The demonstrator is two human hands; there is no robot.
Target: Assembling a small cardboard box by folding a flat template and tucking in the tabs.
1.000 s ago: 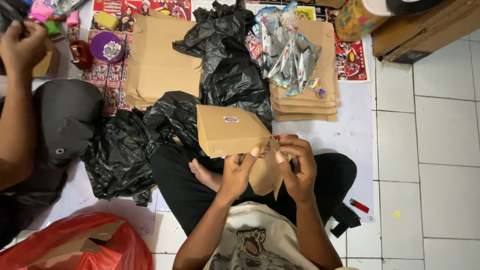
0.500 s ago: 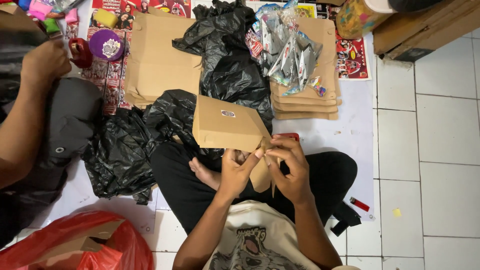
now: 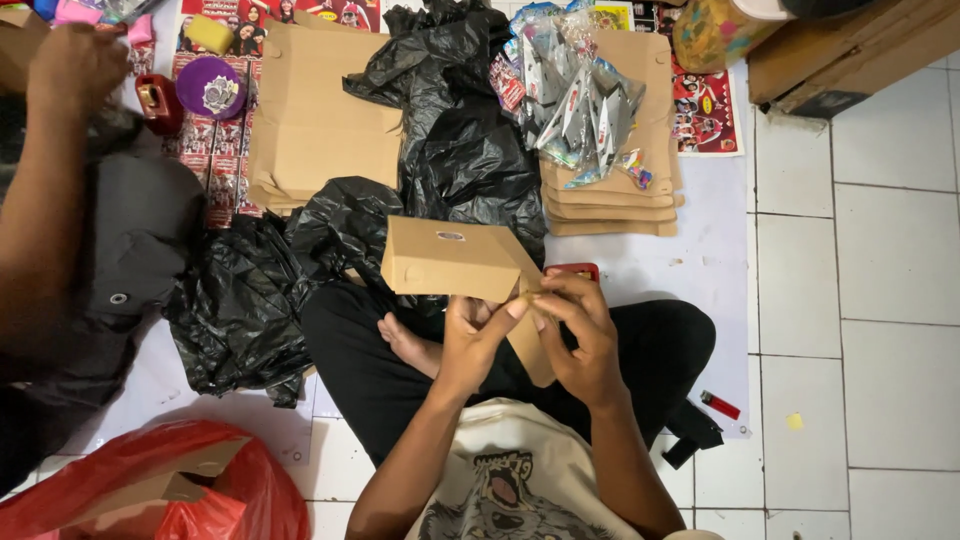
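At far left, another person's arm [image 3: 45, 200], cut off by the frame edge; the raised hand at its end closed around something not possible to make out. Below it, a red plastic bag [image 3: 215, 490] with brown cardboard pieces inside, only partly in view at the bottom corner. Further right on the floor, a purple round lid [image 3: 210, 85] beside a small red object, then a flat cardboard sheet [image 3: 320, 120], its lower edge covered by black plastic bags [image 3: 450, 140] that lie crumpled across the middle.

In the centre, a small brown cardboard box [image 3: 450, 258], held up above the crossed legs, tilted, with one flap hanging down between the two hands and partly hidden by them. Left hand [image 3: 475, 335] half closed, thumb pressed on the box's lower right corner, fingers curled under the flap. Right hand [image 3: 580, 330] also half closed, fingertips pinching the same corner and flap from the other side, just touching the left thumb. A red edge of something behind the right hand, mostly hidden.

Further right, a stack of flat cardboard pieces [image 3: 615, 200] with shiny plastic packets [image 3: 580, 100] on top. At the right, a small red lighter [image 3: 720, 405] on the white tiled floor [image 3: 890, 300].
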